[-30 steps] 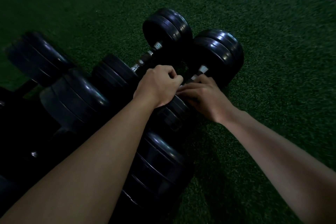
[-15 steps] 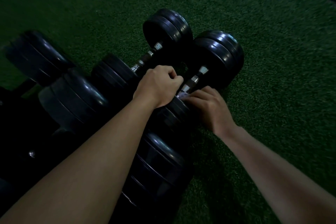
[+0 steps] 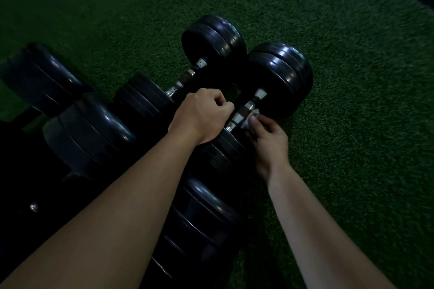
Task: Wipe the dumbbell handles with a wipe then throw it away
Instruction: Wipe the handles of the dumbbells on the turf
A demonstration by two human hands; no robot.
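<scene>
1. The right hand [image 3: 267, 134] has slid back along the handle [image 3: 244, 110] and come off to its side. The bar, covered a second ago, now shows bare chrome almost end to end.
2. It pinches the wipe [image 3: 253, 117] between thumb and fingertips, and the wipe touches the handle's near half, just ahead of that hand.
3. The left hand [image 3: 202, 117] hasn't budged: curled in a fist over the handle's near end, apparently steadying the dumbbell [image 3: 281, 73]. Whether it grips bar or plate, I can't tell.
4. That reads like one stroke finished; the second handle [image 3: 185, 80], beyond the left hand, looks next.
5. Writing? None legible: the plates are plain black, the light is dim, and there is turf [image 3: 352, 101] all round.
</scene>
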